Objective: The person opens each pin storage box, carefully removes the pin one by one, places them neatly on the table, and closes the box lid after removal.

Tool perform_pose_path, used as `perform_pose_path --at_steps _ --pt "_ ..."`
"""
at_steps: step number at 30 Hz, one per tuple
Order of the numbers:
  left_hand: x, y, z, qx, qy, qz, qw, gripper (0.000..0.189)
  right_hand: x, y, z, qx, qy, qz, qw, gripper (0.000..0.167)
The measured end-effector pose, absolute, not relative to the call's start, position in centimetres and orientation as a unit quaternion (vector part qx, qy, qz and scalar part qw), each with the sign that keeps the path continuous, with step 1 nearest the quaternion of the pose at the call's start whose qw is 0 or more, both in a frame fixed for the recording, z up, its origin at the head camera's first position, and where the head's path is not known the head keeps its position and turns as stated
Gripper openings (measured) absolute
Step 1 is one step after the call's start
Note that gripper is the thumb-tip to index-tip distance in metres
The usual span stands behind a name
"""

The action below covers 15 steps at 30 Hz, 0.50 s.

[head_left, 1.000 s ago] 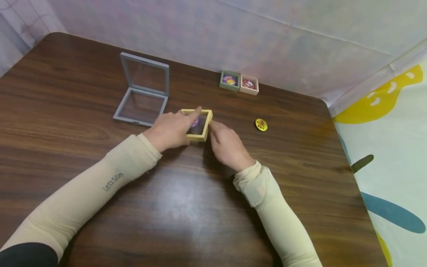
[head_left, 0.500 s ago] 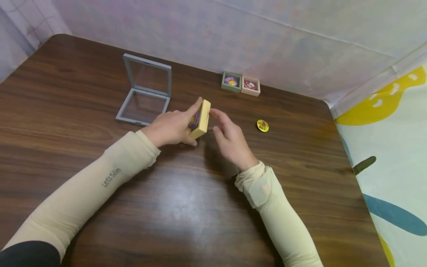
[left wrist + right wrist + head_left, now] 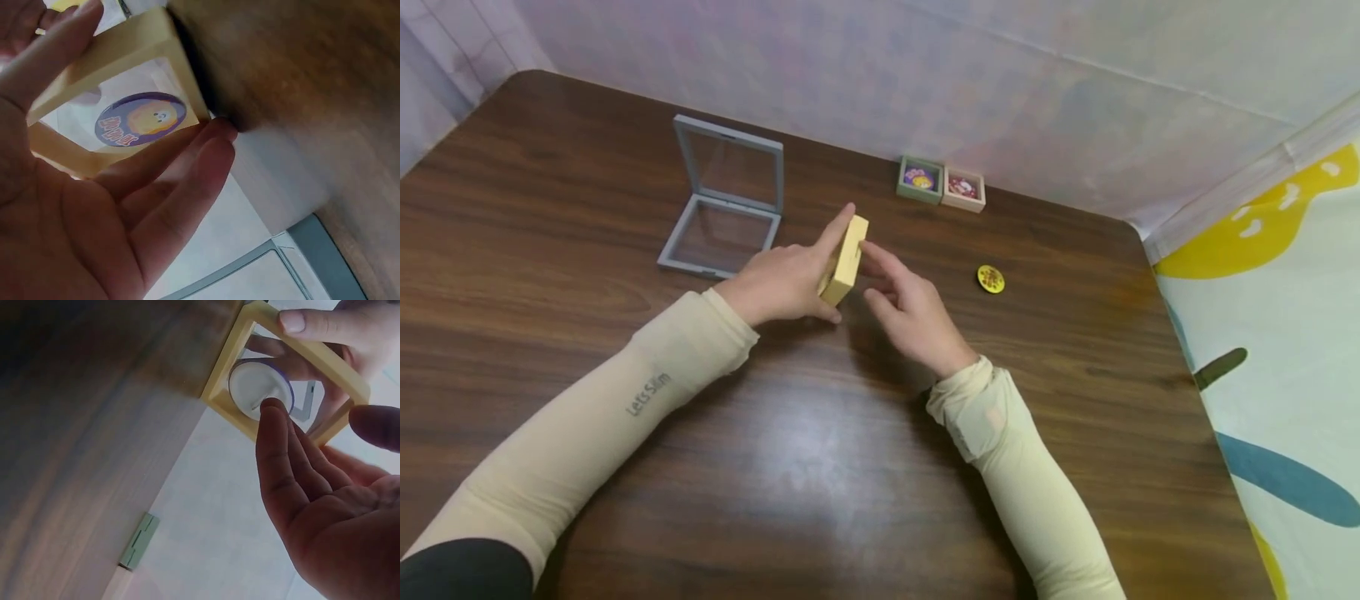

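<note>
A yellow display frame (image 3: pixel 847 262) with clear panes stands tilted on edge above the table in my left hand (image 3: pixel 778 283), thumb along one side and fingers along the opposite one. Inside it sits a round purple badge (image 3: pixel 140 119) with a yellow cartoon figure, seen from the front in the left wrist view. The right wrist view shows the badge's white back (image 3: pixel 253 384) through the other pane. My right hand (image 3: pixel 917 312) is at that side, its long fingers extended together, fingertips overlapping the badge back in the right wrist view. Its thumb is apart, close to the frame's corner.
A grey hinged display frame (image 3: pixel 727 133) stands open at the left back. Against the curtain (image 3: pixel 1037 108) are a small green frame (image 3: pixel 917 197) and a pink frame (image 3: pixel 962 202), each with a badge. A yellow round badge (image 3: pixel 990 279) lies to the right.
The yellow frame has tilted up from facing the camera to standing on edge, its side towards the camera. My right hand's fingers have straightened and shifted up along its back.
</note>
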<state>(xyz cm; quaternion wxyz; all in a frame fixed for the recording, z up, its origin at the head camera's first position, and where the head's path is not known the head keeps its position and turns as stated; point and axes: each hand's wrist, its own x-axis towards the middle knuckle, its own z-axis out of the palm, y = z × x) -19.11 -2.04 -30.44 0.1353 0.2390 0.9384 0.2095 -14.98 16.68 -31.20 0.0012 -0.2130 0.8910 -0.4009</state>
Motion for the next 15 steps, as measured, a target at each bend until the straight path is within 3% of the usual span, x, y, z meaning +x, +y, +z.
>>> perform_pose_path --at_steps 5,10,15 --pt "-19.5 -2.6 -30.1 0.242 0.912 0.279 0.179 0.124 -15.0 16.7 -31.0 -0.212 0.902 -0.376 0.014 0.056" --pt "-20.1 -3.0 -29.8 0.224 0.857 0.392 0.249 0.084 -15.0 16.6 -31.0 -0.203 0.914 -0.351 0.01 0.058" --pt "-20.3 -2.9 -30.1 0.204 0.862 0.396 0.242 0.072 -14.9 16.7 -31.0 -0.203 0.918 -0.341 0.02 0.061"
